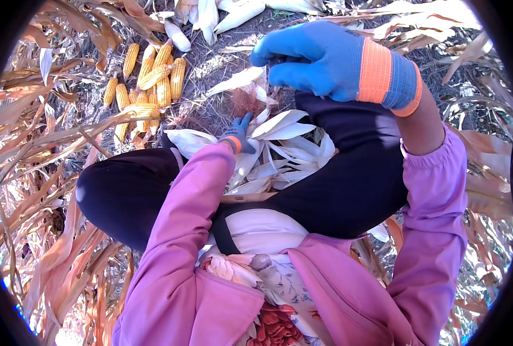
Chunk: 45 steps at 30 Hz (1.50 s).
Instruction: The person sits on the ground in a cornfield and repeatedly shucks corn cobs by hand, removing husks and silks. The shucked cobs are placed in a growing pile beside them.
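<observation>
My right hand, in a blue glove with an orange cuff, is raised above my bent knee. Its fingers are curled apart from the thumb, and nothing shows between them. Lower down, my left hand, gloved alike, reaches over pale corn husks between my legs. Its fingers point away from me with the thumb spread, touching or just above the husks; what lies under the palm is hidden. Reddish-brown corn silk lies just beyond its fingertips.
A pile of husked yellow corn ears lies on the straw-strewn ground at the upper left. More pale husks are at the top. Dry corn stalks and leaves crowd the left side, with dry leaves at right.
</observation>
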{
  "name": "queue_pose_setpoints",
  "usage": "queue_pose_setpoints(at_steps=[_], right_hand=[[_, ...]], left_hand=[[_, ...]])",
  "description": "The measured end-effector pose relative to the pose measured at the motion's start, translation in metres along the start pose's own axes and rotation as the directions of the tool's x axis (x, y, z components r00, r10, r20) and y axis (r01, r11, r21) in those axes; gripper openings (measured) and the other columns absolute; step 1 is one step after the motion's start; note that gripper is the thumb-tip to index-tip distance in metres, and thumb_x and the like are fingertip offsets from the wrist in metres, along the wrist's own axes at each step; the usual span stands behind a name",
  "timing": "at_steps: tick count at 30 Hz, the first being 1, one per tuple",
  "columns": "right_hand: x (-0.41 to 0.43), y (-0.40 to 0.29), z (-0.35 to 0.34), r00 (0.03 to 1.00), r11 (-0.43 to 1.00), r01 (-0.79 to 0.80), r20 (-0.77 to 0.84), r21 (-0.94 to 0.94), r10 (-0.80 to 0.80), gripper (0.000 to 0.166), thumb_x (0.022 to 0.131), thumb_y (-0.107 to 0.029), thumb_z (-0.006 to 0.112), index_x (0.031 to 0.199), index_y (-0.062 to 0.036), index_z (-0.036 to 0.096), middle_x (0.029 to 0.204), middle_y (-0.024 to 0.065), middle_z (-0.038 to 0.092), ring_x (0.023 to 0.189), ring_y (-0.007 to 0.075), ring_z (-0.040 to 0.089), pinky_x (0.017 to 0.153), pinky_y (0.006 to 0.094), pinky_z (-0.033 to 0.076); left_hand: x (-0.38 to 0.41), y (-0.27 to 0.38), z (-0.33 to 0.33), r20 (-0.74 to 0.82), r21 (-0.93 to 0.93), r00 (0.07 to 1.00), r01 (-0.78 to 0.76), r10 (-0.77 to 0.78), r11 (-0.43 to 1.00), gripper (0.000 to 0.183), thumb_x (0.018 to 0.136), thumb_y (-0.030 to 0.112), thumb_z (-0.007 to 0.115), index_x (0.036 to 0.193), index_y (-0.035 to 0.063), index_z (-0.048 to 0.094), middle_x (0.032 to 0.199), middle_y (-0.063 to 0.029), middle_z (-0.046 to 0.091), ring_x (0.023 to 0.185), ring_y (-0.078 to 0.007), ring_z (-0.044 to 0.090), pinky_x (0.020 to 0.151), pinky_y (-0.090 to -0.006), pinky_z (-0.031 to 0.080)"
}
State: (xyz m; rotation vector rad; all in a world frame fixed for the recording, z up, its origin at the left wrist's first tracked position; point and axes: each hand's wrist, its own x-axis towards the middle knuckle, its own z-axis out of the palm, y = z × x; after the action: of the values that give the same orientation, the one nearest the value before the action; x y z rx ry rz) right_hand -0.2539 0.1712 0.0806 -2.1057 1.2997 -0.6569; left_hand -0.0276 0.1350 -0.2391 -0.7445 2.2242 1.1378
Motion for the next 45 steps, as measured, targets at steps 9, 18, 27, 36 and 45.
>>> queue_pose_setpoints(at_steps=[9,18,27,36,45], right_hand=[[0.001,-0.004,-0.002,0.996,0.997,-0.081,0.022,-0.008,0.081,0.027,0.081,-0.019,0.054,0.102,-0.0013,0.054,0.074,0.0058,0.052,0.064,0.0111,0.047,0.059,0.0256,0.041],[0.012,-0.016,-0.004,0.981,0.983,-0.182,0.068,-0.017,0.183,0.028,0.081,-0.02,0.055,0.102,-0.001,0.054,0.075,0.0054,0.054,0.066,0.0099,0.048,0.061,0.0258,0.042],[0.008,-0.023,-0.007,0.952,0.954,-0.297,0.096,0.041,0.292,0.03,0.08,-0.021,0.056,0.103,-0.0012,0.054,0.078,0.0082,0.056,0.068,0.0131,0.051,0.063,0.0273,0.044],[0.005,-0.015,-0.006,0.989,0.992,-0.119,0.089,0.03,0.116,0.029,0.078,-0.018,0.056,0.102,-0.0016,0.053,0.075,0.0103,0.055,0.065,0.0187,0.053,0.059,0.0301,0.044],[0.003,-0.024,-0.017,0.906,0.917,-0.396,0.185,0.051,0.381,0.035,0.077,-0.026,0.058,0.102,-0.003,0.053,0.083,0.0157,0.059,0.073,0.0262,0.058,0.066,0.0348,0.046]], left_hand=[[0.002,0.067,0.088,0.218,-0.132,0.955,-0.176,0.202,0.975,0.075,0.063,0.038,0.066,0.125,0.0092,0.035,0.113,-0.0186,0.05,0.105,-0.033,0.049,0.087,-0.0378,0.04],[-0.015,0.134,0.092,0.311,0.113,0.897,-0.363,0.314,0.925,0.078,0.064,0.041,0.065,0.129,0.0134,0.032,0.124,-0.0165,0.04,0.111,-0.035,0.044,0.091,-0.0434,0.037],[0.007,0.093,-0.054,0.246,0.011,0.935,-0.266,0.255,0.964,0.061,0.064,0.032,0.068,0.118,0.0105,0.047,0.122,-0.0158,0.042,0.106,-0.0311,0.047,0.088,-0.0373,0.039],[0.019,0.046,-0.042,-0.176,0.226,0.979,0.139,-0.1,0.964,0.091,0.06,0.057,0.064,0.134,0.0232,0.022,0.141,-0.0114,0.014,0.128,-0.0385,0.014,0.098,-0.0522,0.022],[0.006,0.084,0.102,0.085,-0.059,0.971,-0.219,0.223,0.974,0.064,0.074,0.042,0.056,0.127,0.0096,0.036,0.13,-0.0184,0.032,0.116,-0.039,0.035,0.096,-0.0424,0.031]])
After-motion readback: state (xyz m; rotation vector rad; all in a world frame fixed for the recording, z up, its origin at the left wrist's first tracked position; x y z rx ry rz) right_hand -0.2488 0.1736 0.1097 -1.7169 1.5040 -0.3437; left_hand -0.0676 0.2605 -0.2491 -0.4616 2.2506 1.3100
